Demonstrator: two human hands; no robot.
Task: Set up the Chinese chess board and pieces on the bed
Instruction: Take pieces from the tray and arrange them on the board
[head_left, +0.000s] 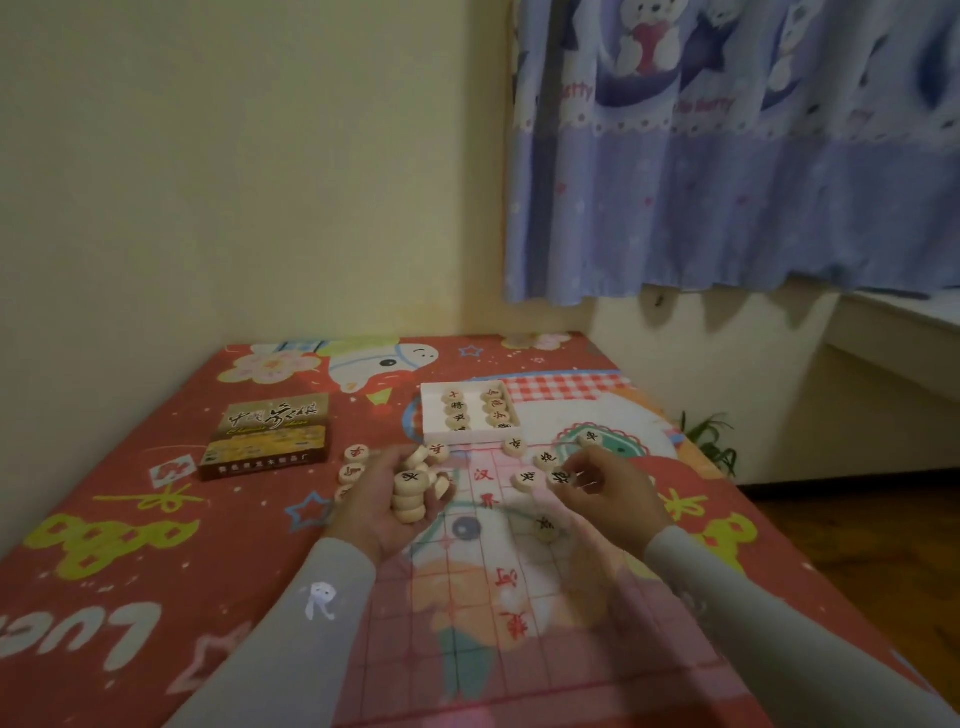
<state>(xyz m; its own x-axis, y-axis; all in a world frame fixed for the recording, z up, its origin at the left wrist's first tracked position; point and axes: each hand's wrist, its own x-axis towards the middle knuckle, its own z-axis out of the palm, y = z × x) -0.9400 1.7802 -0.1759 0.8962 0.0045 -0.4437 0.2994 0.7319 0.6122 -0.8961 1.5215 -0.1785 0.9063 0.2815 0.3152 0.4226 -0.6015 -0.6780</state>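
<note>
1. Left hand (387, 501): palm up, fingers cupped round a pile of wooden pieces (413, 491); several stacked, top one marked in black.
2. Right hand (605, 493): fingertips pinching one black-marked piece (561, 477), low over the far end of the board; contact with the sheet not clear.
3. Board (483, 597): thin see-through sheet with red grid lines and red characters, flat on the bed (130, 545), running from near edge toward the tray. Bedsheet print visible through it.
4. Placed on board, black-marked: one just left of the pinched piece (525, 479), one behind it (546, 459), one near the tray (515, 445), one far right (589, 438), one nearer mid-board (544, 525).
5. Loose off the board's left edge, red-marked: three pieces (356, 453) in a rough column, partly hidden by left hand; one more (438, 450) just beyond the fingers.
6. White tray (431, 415): beyond the board, touching or just at its far end; two rows of pieces inside, right part only.
7. Box lid (267, 436): printed, brown-gold, flat on the bed left of the tray, well apart from the board.
8. Both sleeves grey; small white figure on the left sleeve (319, 597).
9. Background: cream wall, blue cartoon curtain (727, 156) at right, plant (711, 441) beyond the bed's far right corner.
</note>
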